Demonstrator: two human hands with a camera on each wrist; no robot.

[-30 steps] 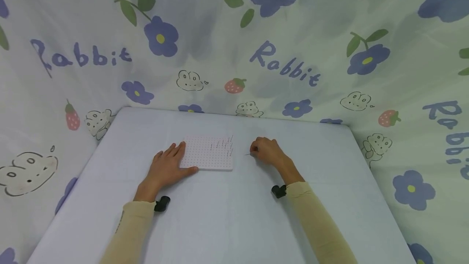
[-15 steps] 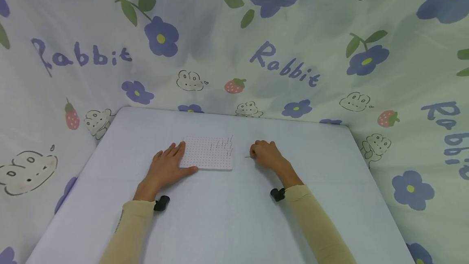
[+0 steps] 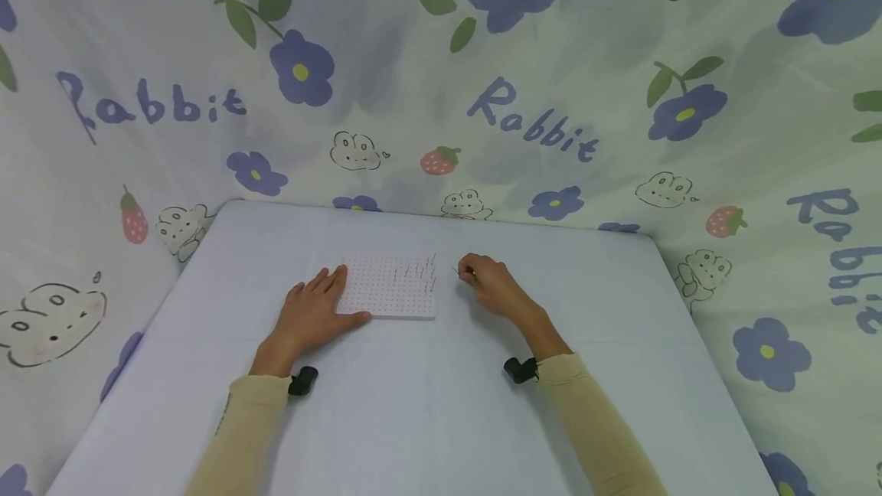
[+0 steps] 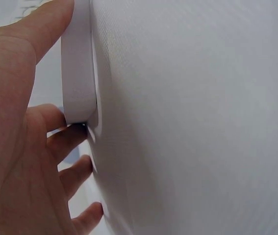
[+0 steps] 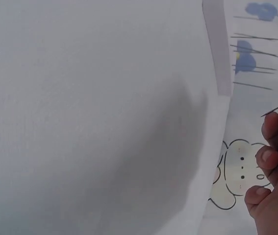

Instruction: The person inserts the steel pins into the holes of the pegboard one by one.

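Note:
A white board (image 3: pixel 372 297) with a grid of small holes lies on the table left of centre. Several thin dark pins (image 5: pixel 252 85) stand upright in its right part. My left hand (image 3: pixel 310 318) rests flat with spread fingers at the board's left side, the thumb along its front edge; in the left wrist view, index and middle fingertips meet the board's corner. Right of the board, my right hand (image 3: pixel 491 282) pinches one thin pin (image 5: pixel 271 110) between thumb and index finger. Its tip points left toward the board, and its other end is hidden in the fingers.
A white cloth covers the table (image 3: pixel 413 419). Behind and at the sides hangs a curtain (image 3: pixel 400 83) printed with flowers, rabbits and strawberries. Small black cameras (image 3: pixel 303 381) sit at both wrists.
My right hand dipped slightly toward me, then rose and shifted left, nearer the board, with the pin pinched throughout. The left hand and board have stayed in place.

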